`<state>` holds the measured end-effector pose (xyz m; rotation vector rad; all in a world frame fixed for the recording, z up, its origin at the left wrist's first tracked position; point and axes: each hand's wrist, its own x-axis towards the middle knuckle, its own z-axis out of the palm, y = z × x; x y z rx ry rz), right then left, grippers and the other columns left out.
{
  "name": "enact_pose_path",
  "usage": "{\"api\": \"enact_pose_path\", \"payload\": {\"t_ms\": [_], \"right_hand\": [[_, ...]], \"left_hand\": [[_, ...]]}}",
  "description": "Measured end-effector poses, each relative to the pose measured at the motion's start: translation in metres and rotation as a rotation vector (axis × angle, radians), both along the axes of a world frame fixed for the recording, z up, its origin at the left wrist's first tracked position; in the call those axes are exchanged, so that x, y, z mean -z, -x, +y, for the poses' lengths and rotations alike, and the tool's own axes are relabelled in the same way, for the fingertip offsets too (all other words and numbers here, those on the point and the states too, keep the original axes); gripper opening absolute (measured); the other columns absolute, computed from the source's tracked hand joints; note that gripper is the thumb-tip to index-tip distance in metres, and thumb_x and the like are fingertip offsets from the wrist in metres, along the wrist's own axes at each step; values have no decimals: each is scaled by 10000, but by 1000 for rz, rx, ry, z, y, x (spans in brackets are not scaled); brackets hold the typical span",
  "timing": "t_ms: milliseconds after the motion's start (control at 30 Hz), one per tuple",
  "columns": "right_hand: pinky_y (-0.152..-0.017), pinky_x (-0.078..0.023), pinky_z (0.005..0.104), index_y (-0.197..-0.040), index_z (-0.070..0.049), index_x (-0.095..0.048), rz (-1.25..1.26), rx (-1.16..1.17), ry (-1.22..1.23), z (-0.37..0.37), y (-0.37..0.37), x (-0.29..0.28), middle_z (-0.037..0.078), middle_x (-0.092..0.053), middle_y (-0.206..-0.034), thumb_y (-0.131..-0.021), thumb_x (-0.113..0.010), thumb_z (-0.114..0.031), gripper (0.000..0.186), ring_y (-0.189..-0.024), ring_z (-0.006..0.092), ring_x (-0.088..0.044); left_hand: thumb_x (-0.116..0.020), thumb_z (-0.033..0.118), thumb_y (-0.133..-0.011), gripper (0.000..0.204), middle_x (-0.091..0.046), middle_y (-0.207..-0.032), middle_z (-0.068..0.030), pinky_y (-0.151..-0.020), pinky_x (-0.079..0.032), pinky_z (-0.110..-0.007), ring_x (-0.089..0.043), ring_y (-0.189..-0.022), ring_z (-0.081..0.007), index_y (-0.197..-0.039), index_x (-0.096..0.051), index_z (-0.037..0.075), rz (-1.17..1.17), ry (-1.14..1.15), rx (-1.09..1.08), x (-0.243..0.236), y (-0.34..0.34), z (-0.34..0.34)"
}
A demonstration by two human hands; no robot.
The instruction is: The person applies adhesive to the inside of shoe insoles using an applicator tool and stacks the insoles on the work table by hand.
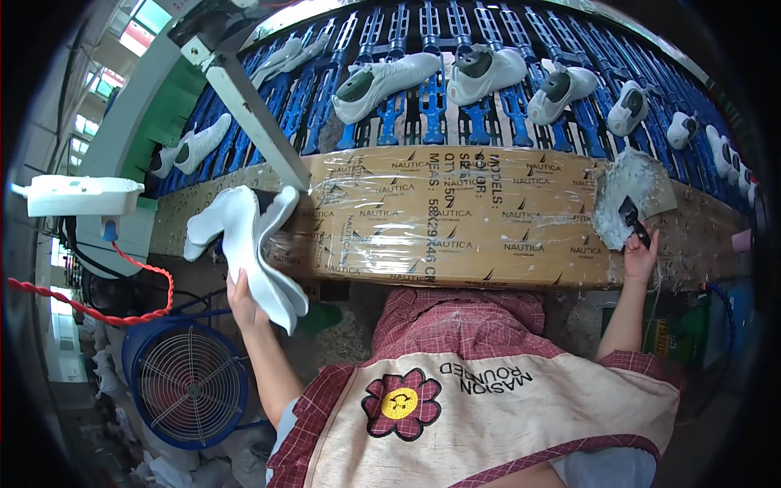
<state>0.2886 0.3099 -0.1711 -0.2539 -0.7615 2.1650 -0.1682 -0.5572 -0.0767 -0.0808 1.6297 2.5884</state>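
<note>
A flattened brown cardboard sheet wrapped in clear plastic film [455,215] covers the workbench across the middle of the scene; dark print repeats over it in rows, with a block of larger dark lettering near its centre. At its right end sits a grey-white patch of dried glue on crumpled film [630,195]. Beyond the cardboard, on the far side, a blue slatted conveyor rack [431,106] carries a row of white and grey sports shoes [382,81], spaced from left to right. At the far left a white boxy fixture [81,195] hangs with a twisted red cord [122,313] looping from it, and below it, near the floor, stands a round blue fan with a wire grille [187,382].

The left hand [242,301] is closed around the lower end of a pair of white moulded shoe soles [252,244], which rise from the fist and fan out above the left end of the cardboard, well clear of the rack. The right hand [641,256] grips the handle of a small dark brush [633,220], whose head rests on the glue patch just above the fingers. In the near foreground is a cream apron with a maroon flower patch [403,403] over a red checked shirt.
</note>
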Motion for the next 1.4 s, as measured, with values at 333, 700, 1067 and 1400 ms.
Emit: {"api": "enact_pose_path", "payload": {"t_ms": [333, 700, 1067, 1400], "right_hand": [[-633, -434, 295, -1133, -95, -788, 17, 4, 15, 15, -11, 3, 156, -740, -1305, -1143, -575, -385, 360, -689, 158, -548], [-618, -434, 292, -1121, -94, -771, -10, 76, 42, 15, -11, -1, 153, -737, -1311, -1147, -570, -386, 356, -675, 152, -544], [-594, -439, 293, -1140, -95, -752, -78, 187, 63, 3, 11, -2, 152, -740, -1319, -1133, -595, -413, 355, -661, 146, -556], [-564, -436, 281, -1123, -119, -755, 14, 284, 20, 33, -11, -2, 149, -762, -1269, -1124, -607, -434, 348, -641, 138, -555]], "left_hand": [[-719, 113, -897, 922, -582, -1452, -263, -1070, -529, -415, -663, -1232, -346, -1670, -222, 39, 417, 72, 228, -99, -38, 83], [-760, 77, -915, 784, -539, -1542, -283, -1141, -475, -471, -601, -1336, -418, -1615, -416, 4, 263, 1089, 325, -22, 29, 142], [-724, 142, -998, 682, -464, -1639, -287, -1208, -437, -489, -489, -1491, -453, -1604, -451, -11, 824, 1208, 395, -24, 6, 295], [-727, 242, -1023, 558, -535, -1606, -239, -1219, -429, -471, -506, -1492, -423, -1506, -576, 9, 970, 1168, 481, 70, -27, 418]]}}
